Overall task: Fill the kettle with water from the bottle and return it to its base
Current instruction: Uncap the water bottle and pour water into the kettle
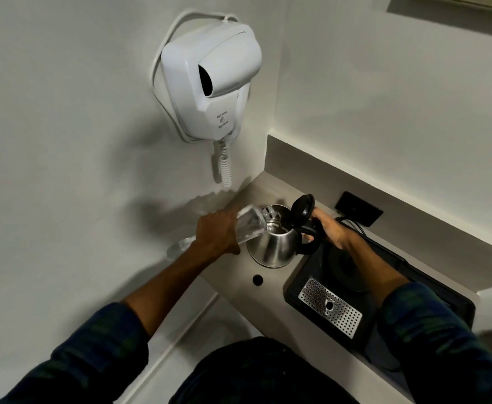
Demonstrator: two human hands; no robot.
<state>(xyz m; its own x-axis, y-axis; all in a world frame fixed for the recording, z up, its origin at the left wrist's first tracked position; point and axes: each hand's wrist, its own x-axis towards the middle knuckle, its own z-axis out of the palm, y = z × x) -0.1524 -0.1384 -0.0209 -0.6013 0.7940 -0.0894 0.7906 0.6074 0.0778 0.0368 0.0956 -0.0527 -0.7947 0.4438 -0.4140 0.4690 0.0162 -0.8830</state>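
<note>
A steel kettle stands on the beige counter, its black lid flipped up. My left hand grips a clear plastic bottle, tilted so its neck points into the kettle's open mouth. My right hand is wrapped around the kettle's black handle. The round black base sits on a black tray just right of the kettle, partly hidden under my right forearm.
The black tray carries a perforated metal drip plate. A small black cap lies on the counter in front of the kettle. A white wall hair dryer hangs above left. A black socket and cable sit behind.
</note>
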